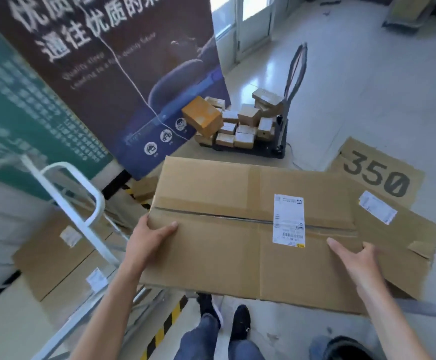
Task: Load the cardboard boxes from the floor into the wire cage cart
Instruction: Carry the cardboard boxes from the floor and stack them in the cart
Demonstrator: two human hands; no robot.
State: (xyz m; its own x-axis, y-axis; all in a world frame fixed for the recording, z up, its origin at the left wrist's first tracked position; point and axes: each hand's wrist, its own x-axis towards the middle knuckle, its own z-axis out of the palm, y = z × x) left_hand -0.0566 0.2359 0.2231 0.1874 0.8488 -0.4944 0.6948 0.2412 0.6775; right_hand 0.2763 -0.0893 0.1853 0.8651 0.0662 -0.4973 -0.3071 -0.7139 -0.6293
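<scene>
Okay, far left first: wire cage cart (92,201), white tube frame, blurred, with flat cardboard (55,253) lying low inside or behind it, can't tell which. Next, my left hand (149,239) is clamped on the left edge of the cardboard box (237,229), thumb on top, fingers curled under out of view. Box is held in the air in front of me, clear of the floor, just right of the cart. It's wide and shallow, taped centre seam, shipping label (288,220) right of middle. Looks stiff but probably light, judging by the relaxed two-hand hold; top panel could bow if squeezed mid-span, so edges and corners are the spots to hold. My right hand (354,258) sits at the right end, thumb laid on top, fingers wrapped round the end, partly hidden. Plain cardboard is grippy enough; tape strip is the slick bit. Beneath on the right, another flattened box (406,245) on the floor, "350" sheet (378,175) beyond.
</scene>
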